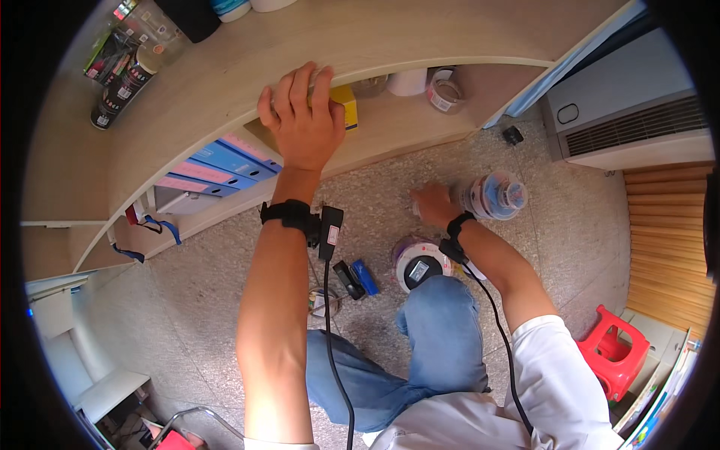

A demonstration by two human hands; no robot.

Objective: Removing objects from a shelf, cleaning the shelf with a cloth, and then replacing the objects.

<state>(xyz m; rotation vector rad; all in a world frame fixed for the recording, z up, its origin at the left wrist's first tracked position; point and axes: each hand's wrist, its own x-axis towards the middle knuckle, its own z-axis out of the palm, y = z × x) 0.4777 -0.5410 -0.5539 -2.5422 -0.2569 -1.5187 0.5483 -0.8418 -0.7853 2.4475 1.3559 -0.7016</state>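
Observation:
My left hand (pixel 301 115) is on the front edge of a pale wooden shelf (pixel 405 34), fingers over the top and thumb below the board. My right hand (pixel 436 203) is low over the speckled floor, blurred, fingers pointing left. Something clear may be at its fingertips, but I cannot tell. Right beside it is a clear plastic container (pixel 498 197) with a bluish top. Nearer my knee sits a round white-rimmed container (pixel 406 260) with a black centre and a small display. A black stapler-like object (pixel 349 279) and a blue box (pixel 365 277) lie to its left.
Under the shelf board are blue binders (pixel 230 163), a yellow box (pixel 344 107) and a clear tub (pixel 444 93). A black can (pixel 125 87) lies on top. A grey air-conditioner-like unit (pixel 624 107) and a red plastic stool (pixel 613 354) are to the right. Cables trail from both wrists.

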